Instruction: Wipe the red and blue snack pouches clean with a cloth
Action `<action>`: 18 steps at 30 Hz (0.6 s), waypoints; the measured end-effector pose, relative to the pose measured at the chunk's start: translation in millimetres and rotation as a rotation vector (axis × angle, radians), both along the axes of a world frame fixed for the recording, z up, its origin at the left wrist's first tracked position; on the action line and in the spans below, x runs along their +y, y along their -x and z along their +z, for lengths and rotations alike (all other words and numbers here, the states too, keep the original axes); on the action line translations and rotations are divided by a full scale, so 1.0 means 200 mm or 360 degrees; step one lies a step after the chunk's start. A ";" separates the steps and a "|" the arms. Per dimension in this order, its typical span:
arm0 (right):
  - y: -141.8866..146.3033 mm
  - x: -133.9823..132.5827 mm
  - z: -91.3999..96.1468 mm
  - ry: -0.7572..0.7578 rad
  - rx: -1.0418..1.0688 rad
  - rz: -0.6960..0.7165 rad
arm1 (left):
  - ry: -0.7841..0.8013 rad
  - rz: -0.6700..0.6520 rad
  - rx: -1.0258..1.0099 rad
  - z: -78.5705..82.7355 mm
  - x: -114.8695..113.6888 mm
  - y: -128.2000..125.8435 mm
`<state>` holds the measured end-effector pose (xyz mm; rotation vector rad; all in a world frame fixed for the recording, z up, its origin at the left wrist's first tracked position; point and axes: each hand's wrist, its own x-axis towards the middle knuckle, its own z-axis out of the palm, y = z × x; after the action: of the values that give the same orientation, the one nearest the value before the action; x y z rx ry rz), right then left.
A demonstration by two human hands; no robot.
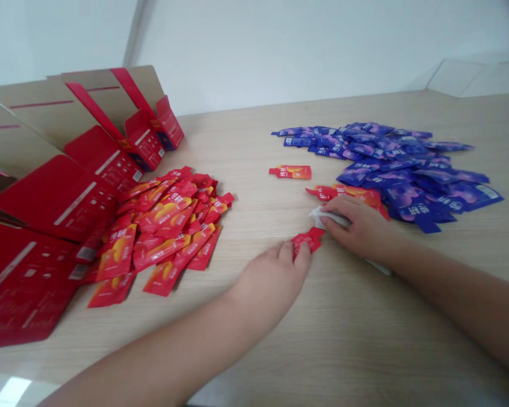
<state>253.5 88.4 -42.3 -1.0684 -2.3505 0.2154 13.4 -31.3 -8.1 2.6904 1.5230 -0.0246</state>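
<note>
Red sachet under the left fingers, neck toward the white cloth

The red sachet (307,242) lies at the fingertips of the left hand (275,277), just beyond them and low over the wooden table (343,345). That hand is nearly closed, fingers curled over the sachet's near part and thumb along its lower edge. The right hand (358,226) is closed in a pinch on a crumpled white cloth (318,217), which sits right by the sachet's far end; whether the two touch cannot be told.

The sachet's long axis slants from the left fingers up and to the right, its narrow neck pointing at the right hand. Its other end is hidden by the fingers.

Close behind the right hand, partly covered by it, lie several red-orange sachets (362,196), necks to the left, against a heap of purple sachets (407,164). A lone orange sachet (294,172) lies flat farther back, neck also left. A white edge (382,267) shows beneath the right wrist. To the left, well apart from the hands, a red sachet pile (165,220) spreads before a row of open red boxes (80,192). Between the two hands, only the cloth and sachet meet the view.
</note>
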 end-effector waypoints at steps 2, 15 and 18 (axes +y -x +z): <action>0.01 0.00 0.00 0.0023 -0.0052 0.0019 | 0.0111 0.0148 -0.0124 0.04 0.03 0.05; 0.02 0.01 -0.01 0.0040 -0.0132 0.0057 | -0.0603 0.1524 -0.0401 0.36 0.28 0.94; 0.02 0.00 -0.01 0.0043 -0.0135 0.0076 | -0.0504 0.1336 -0.0371 0.26 0.34 1.14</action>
<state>248.9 89.0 -43.4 -1.0541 -2.4575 0.2241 -214.2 35.9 44.8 1.8963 2.5710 0.5722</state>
